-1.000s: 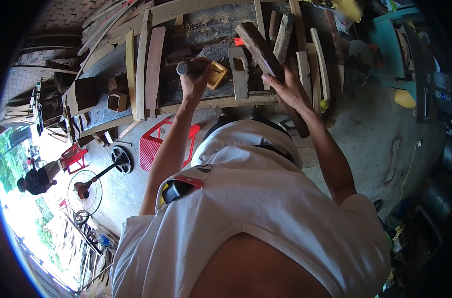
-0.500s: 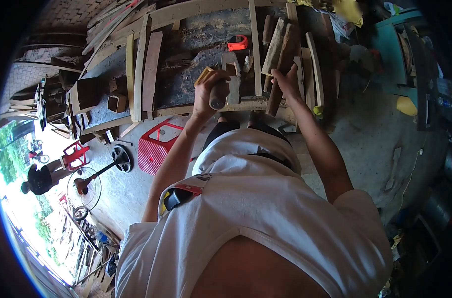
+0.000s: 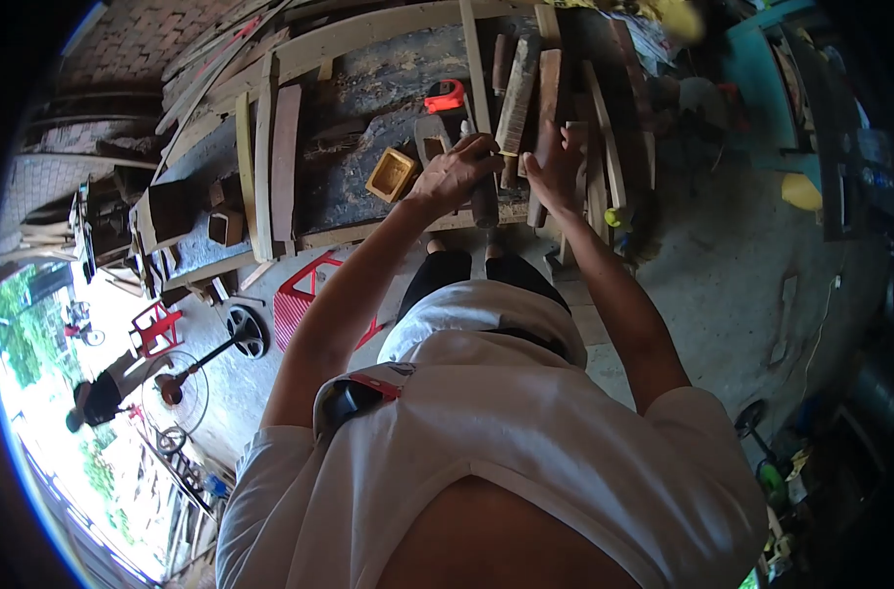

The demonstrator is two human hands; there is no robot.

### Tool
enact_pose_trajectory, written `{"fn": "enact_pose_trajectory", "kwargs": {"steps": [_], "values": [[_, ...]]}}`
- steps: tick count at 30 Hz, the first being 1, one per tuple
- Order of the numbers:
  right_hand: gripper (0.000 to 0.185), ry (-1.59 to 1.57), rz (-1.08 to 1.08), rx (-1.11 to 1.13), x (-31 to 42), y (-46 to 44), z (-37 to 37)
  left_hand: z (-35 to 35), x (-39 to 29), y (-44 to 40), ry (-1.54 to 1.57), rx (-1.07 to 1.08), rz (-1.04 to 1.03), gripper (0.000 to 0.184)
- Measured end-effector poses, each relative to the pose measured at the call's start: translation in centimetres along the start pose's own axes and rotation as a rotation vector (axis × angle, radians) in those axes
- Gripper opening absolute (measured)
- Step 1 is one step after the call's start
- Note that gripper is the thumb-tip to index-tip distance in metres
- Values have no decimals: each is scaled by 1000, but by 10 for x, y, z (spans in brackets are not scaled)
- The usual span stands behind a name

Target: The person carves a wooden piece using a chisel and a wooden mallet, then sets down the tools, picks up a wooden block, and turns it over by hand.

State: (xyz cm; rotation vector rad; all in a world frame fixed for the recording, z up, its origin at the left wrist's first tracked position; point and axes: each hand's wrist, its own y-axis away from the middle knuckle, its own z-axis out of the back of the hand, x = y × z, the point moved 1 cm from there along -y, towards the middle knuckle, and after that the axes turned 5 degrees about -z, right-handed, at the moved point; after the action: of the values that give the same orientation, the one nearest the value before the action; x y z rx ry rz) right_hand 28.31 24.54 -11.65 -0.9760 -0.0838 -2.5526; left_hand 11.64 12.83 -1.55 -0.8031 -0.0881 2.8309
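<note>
My left hand (image 3: 455, 175) is closed around a dark, round-ended wooden piece (image 3: 484, 203) at the bench's near edge; its far end is hidden under my fingers. Just beyond that hand lies a grey block with a rectangular hole (image 3: 431, 135). A small yellowish wooden box (image 3: 392, 175) sits to its left. My right hand (image 3: 557, 169) is over a brown wooden bar (image 3: 549, 90), thumb and fingers apart. Between my hands lies a pale, streaked bar (image 3: 517, 103). A red tape measure (image 3: 445, 95) rests farther back.
Long wooden strips (image 3: 286, 162) lie across the dark workbench (image 3: 353, 83). A red plastic stool (image 3: 295, 299) and a standing fan (image 3: 175, 391) are on the floor at left. A person (image 3: 98, 398) is outside in the distance. A teal cabinet (image 3: 761, 88) stands at right.
My left hand has moved right with the dark wooden piece, uncovering the small box. My right hand's fingers have spread over the brown bar. The whole view has shifted slightly.
</note>
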Motion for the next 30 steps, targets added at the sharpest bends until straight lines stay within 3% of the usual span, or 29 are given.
{"fn": "enact_pose_trajectory", "kwargs": {"steps": [3,6,8,9,10,12,14,16,18,20,22,23,24,27,30], "values": [[50,-70,145,12,21,12,26,-8,5,-5,-44,46,2,37],[47,-656,-253,581,39,34,41,-16,10,-9,-126,54,-18,44],[49,-844,-565,689,62,51,48,-16,7,-17,-197,9,-64,38],[53,-1104,-731,779,70,56,49,-18,9,-21,-223,-18,-73,34],[59,-1145,-664,832,74,54,52,-20,9,-26,-247,-44,-85,31],[61,-1098,-465,684,60,52,20,-25,13,-33,-345,-40,-21,30],[59,-1007,-519,583,56,44,17,-34,22,-35,-287,-77,43,40],[57,-920,-575,492,43,38,4,-36,20,-32,-143,98,263,57],[56,-552,-158,121,25,43,-11,-43,22,-27,-164,111,249,62],[52,-509,-185,99,36,49,2,-52,30,-25,-111,64,172,63],[52,-413,-187,-6,45,69,10,-61,38,-23,49,5,185,59],[54,-416,-188,50,45,79,16,-63,44,-23,61,41,206,57],[54,-402,-114,-85,42,94,11,-65,47,-23,90,40,268,54],[49,-371,-149,-102,17,138,15,-65,66,-23,112,54,295,49],[29,-255,-271,65,-28,197,13,-71,70,-13,-2,-11,292,39]]}}
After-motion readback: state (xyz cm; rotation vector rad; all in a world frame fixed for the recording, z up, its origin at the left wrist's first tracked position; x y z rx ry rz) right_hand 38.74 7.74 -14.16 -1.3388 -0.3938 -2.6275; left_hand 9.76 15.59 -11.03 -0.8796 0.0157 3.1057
